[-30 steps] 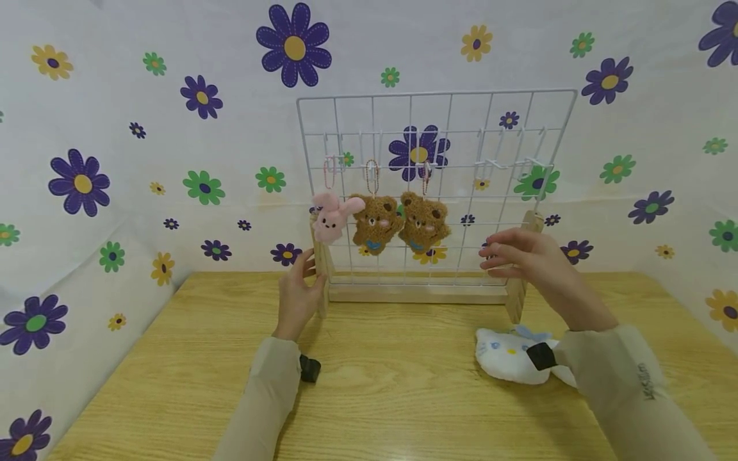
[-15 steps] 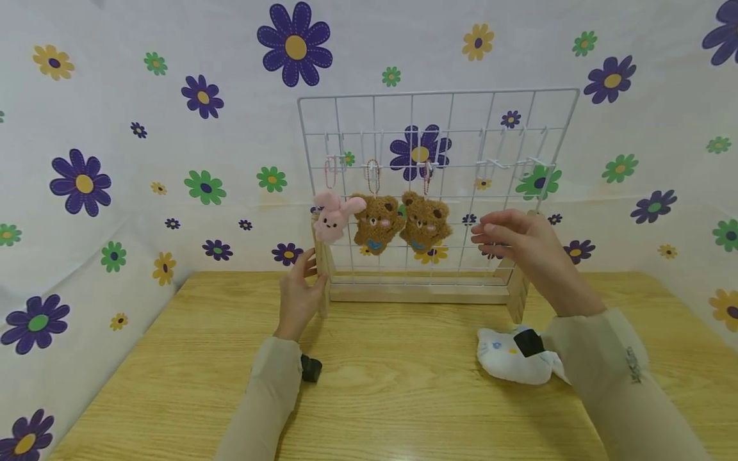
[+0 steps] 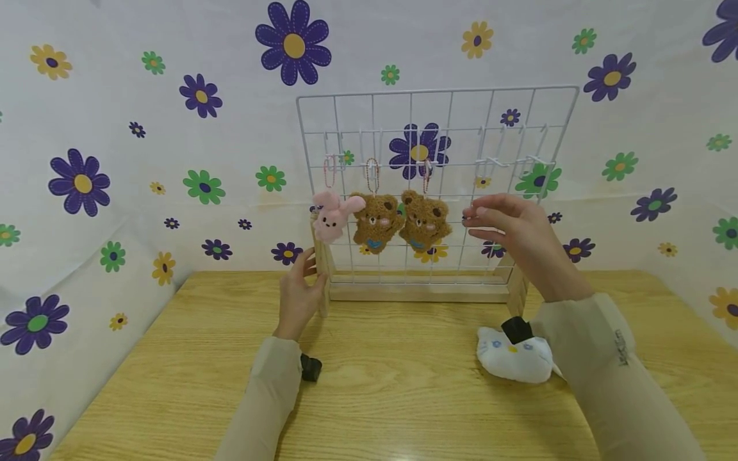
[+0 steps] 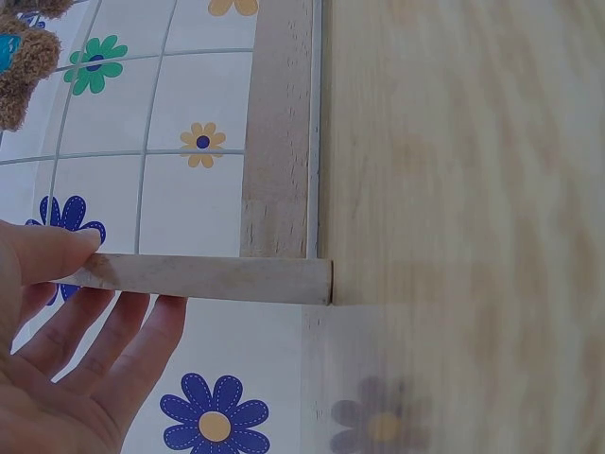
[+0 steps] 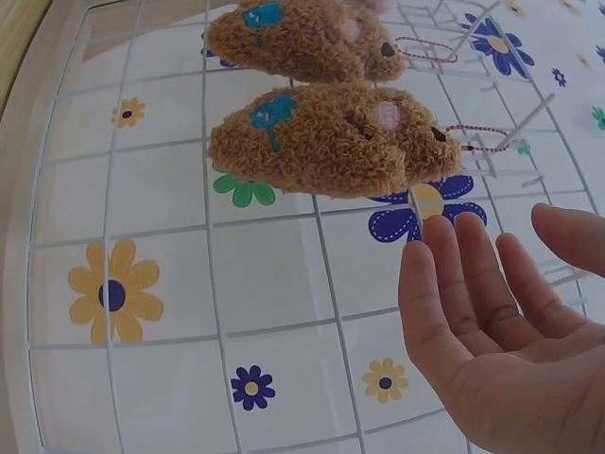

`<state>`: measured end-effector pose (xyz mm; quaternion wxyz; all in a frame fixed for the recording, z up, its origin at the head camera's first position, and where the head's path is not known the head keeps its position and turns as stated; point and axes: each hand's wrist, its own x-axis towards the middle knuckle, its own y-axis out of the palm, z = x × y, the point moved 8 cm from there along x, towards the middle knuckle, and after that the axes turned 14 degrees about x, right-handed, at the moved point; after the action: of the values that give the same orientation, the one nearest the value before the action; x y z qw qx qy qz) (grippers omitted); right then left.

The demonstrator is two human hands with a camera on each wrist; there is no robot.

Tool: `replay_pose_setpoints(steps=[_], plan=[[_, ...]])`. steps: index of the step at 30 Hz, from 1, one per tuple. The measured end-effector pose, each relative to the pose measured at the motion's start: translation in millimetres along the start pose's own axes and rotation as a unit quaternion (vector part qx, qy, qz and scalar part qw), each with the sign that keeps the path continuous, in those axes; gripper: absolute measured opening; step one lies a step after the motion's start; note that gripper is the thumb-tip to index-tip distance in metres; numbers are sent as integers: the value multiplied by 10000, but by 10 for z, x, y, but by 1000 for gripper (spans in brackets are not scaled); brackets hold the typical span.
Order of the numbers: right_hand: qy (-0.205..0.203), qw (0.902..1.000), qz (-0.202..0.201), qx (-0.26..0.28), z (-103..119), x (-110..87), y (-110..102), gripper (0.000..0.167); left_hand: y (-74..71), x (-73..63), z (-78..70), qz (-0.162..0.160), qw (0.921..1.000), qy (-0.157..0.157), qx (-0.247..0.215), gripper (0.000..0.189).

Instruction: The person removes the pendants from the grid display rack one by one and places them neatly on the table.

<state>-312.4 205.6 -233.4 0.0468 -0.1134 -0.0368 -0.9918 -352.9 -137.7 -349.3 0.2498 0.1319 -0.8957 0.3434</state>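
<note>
My left hand (image 3: pixel 298 296) grips the left wooden post (image 4: pixel 208 276) of a white wire grid rack (image 3: pixel 438 93), thumb on one side and fingers on the other. From hooks on the grid hang a pink plush bunny (image 3: pixel 331 221) and two brown teddy bear keychains, the middle bear (image 3: pixel 375 221) and the right bear (image 3: pixel 425 221). My right hand (image 3: pixel 521 234) hovers before the grid, right of the right bear and apart from it. Its fingers are relaxed with nothing in them, as the right wrist view also shows.
A white plush cat head (image 3: pixel 510 365) lies on the wooden table (image 3: pixel 369 397), partly hidden by my right sleeve (image 3: pixel 599 358) and its black wrist camera (image 3: pixel 517 329). Bare white hooks (image 3: pixel 490 163) stick out at the grid's right. Behind stands a flowered cloth (image 3: pixel 230 115).
My right hand has moved up and left toward the right bear, uncovering more of the white plush. The left hand stays on the post.
</note>
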Motion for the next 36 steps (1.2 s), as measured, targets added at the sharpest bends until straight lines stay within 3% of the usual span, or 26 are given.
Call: replay_pose_setpoints(steps=[9, 36], plan=[[9, 9998, 9, 191, 57, 80, 71, 34, -8, -6, 5, 41, 9999, -119, -46, 51], [30, 9976, -5, 687, 192, 238, 251, 29, -8, -5, -15, 74, 9999, -55, -104, 52]])
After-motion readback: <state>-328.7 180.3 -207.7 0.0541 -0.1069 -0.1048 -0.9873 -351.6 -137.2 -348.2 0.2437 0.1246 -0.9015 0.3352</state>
